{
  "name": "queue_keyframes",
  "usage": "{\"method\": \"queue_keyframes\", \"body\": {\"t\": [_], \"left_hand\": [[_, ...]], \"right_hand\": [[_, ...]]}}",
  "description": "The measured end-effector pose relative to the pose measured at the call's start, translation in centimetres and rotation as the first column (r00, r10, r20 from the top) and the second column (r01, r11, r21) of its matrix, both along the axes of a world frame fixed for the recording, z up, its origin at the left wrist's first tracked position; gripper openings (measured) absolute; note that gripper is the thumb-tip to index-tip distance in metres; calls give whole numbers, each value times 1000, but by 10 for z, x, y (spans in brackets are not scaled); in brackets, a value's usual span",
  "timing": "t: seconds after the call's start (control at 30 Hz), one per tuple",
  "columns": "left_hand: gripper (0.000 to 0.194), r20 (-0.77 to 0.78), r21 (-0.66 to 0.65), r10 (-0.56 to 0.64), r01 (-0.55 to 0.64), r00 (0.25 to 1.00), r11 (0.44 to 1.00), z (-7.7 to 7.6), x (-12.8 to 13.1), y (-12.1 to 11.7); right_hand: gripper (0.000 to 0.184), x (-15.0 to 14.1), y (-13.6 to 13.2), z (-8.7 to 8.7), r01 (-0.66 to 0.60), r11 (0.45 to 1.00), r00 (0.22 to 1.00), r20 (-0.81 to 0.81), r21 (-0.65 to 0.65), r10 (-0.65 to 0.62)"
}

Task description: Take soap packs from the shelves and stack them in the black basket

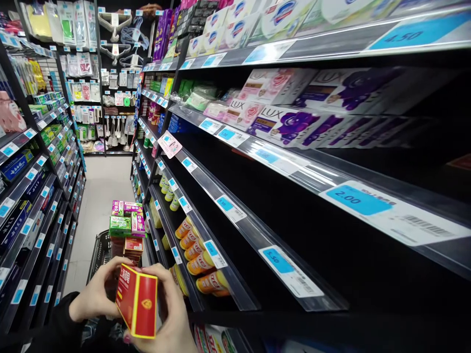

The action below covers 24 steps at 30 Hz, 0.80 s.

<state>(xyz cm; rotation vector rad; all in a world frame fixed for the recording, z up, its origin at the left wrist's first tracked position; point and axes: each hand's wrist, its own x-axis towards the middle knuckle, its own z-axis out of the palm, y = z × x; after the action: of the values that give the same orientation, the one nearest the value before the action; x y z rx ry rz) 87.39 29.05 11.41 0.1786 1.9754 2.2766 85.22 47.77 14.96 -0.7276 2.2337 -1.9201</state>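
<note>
A red soap box point(127, 296) with yellow edges and Chinese lettering is held low in front of me, tilted, one end facing me. My left hand point(96, 294) grips its left side, fingers behind it and thumb along the lower edge. Wrapped round the right side is my right hand point(172, 311), its thumb toward the top. Just beyond the hands, a black shopping basket point(96, 252) holds stacked packs. Among them are red boxes point(133, 245), a green pack point(120, 225) and purple-and-white packs point(138, 223).
Shelving rises close on my right, with LUX soap boxes point(287, 122) on one shelf and white soap packs point(239, 29) above. Orange-yellow containers point(200, 262) stand lower down. Toothpaste-like boxes fill the left shelves point(47, 181). The tiled aisle point(106, 176) leads to hanging goods point(116, 22) at the back.
</note>
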Motion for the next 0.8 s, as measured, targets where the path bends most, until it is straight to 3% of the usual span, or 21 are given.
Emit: {"method": "queue_keyframes", "body": {"t": [0.1,0.2,0.33,0.43,0.53,0.7,0.8], "left_hand": [[71,-15,145,-14,16,1000,989,-8,-5,5],[70,-15,163,-12,14,1000,987,-10,-6,4],[73,-127,164,35,-14,991,986,-6,-2,-4],[73,-238,197,109,-62,965,979,2,3,-8],[71,-244,114,88,-62,966,992,12,6,-9],[71,-307,31,79,-73,948,997,31,5,1],[72,-412,-139,75,-144,908,980,49,6,13]], "right_hand": [[80,4,-7,9,-31,990,997,-71,137,41],[84,7,-10,11,-33,986,994,-95,161,49],[84,3,0,-4,20,992,1000,-20,127,-18],[77,-7,11,-21,-18,997,999,-34,72,20],[72,-15,17,-29,-43,999,997,-58,-2,43],[69,-22,12,-26,-80,989,995,-71,-121,72],[65,-29,2,-27,-144,982,988,-77,-119,135]]}}
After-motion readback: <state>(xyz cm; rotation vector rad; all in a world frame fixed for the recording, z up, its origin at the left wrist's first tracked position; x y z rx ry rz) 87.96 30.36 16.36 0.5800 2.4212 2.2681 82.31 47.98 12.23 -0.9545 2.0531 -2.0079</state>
